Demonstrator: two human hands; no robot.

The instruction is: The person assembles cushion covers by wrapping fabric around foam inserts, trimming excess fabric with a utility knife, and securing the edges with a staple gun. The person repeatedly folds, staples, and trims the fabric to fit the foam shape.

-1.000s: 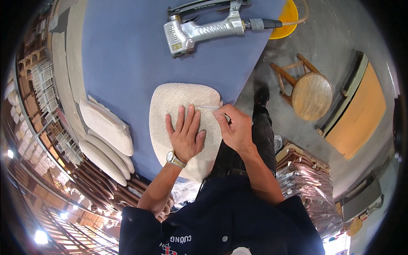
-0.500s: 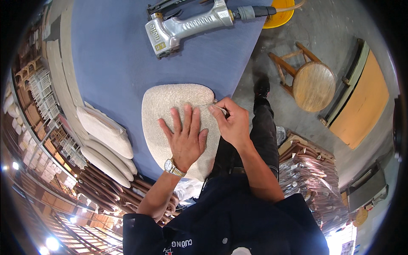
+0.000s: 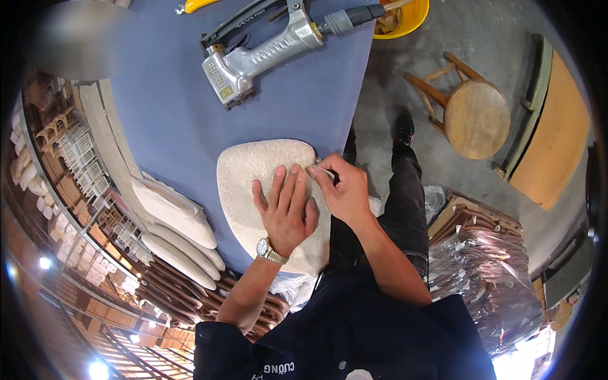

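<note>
A beige fabric-covered seat pad (image 3: 253, 171) lies on the blue-topped table (image 3: 171, 114), its near end close to my body. My left hand (image 3: 286, 212), with a watch on its wrist, rests on the pad with the fingers stretched out. At the pad's right edge, my right hand (image 3: 345, 190) pinches a bit of the fabric edge between thumb and forefinger. Exactly what sits between those fingertips is partly hidden. Beyond the pad lies a silver staple gun (image 3: 259, 66) with an air hose fitting.
Several similar pads (image 3: 174, 212) are stacked along the table's left edge. A yellow bucket (image 3: 405, 22) and a wooden stool (image 3: 476, 120) stand on the floor to the right. Plastic-wrapped goods (image 3: 478, 272) are piled at the lower right. Something yellow-handled (image 3: 195, 6) lies at the far edge.
The whole view has shifted slightly, bringing a yellow handle and a blurred round shape into sight at the far left. Both hands keep nearly the same places on the pad.
</note>
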